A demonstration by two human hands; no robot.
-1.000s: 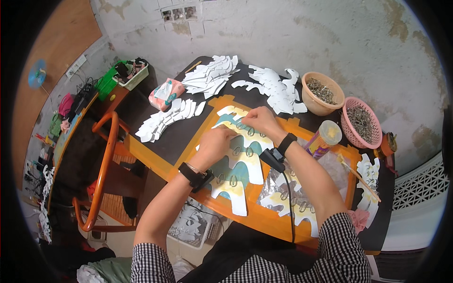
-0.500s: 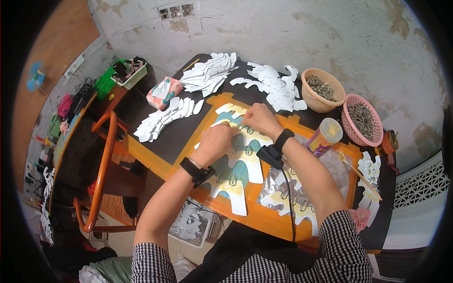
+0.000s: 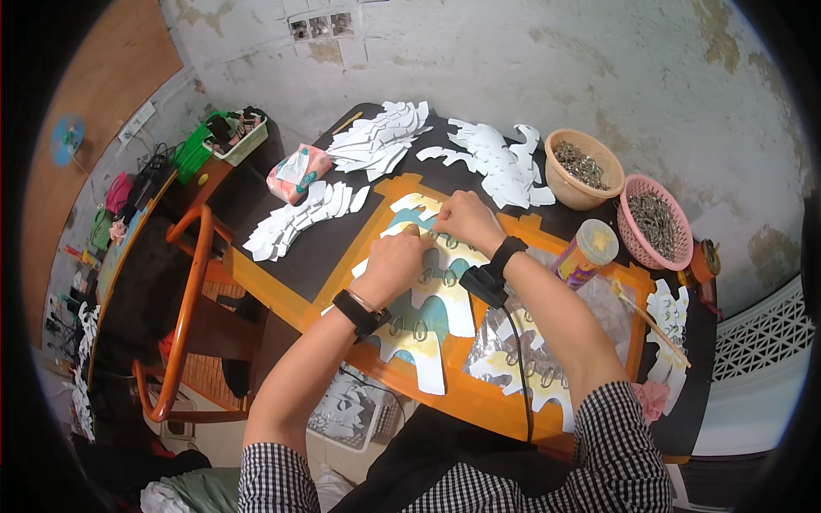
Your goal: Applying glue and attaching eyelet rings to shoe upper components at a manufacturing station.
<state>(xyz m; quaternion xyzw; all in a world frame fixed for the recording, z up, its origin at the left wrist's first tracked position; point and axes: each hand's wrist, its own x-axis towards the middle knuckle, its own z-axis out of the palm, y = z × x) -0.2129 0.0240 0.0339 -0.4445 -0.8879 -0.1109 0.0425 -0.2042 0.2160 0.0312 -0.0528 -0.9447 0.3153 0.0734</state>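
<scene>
My left hand [image 3: 394,263] and my right hand [image 3: 469,221] are close together over white cut-out strips with scalloped edges, smeared with yellow. Both have their fingers bent and pinched; what lies between the fingertips is too small and hidden to name. Under them, a scalloped strip [image 3: 458,313] and a nearer strip [image 3: 430,369] carry oval metal rings [image 3: 420,330] along their yellow-smeared parts. Teal shows between the strips. More strips with rings [image 3: 547,395] lie on clear plastic by my right forearm. I wear a dark band on each wrist, with a cable at the right one.
Stacks of white cut-outs [image 3: 380,137] lie at the back, beside a tissue pack [image 3: 298,173]. At right stand a peach basket [image 3: 564,184] and a pink basket [image 3: 633,229] of metal parts, a jar [image 3: 595,241] and a stick [image 3: 654,325]. An orange chair [image 3: 190,299] stands left.
My right hand has come down slightly toward my left, and its fingertips are now nearer the left ones. The left hand has barely shifted. The strips lie where they were.
</scene>
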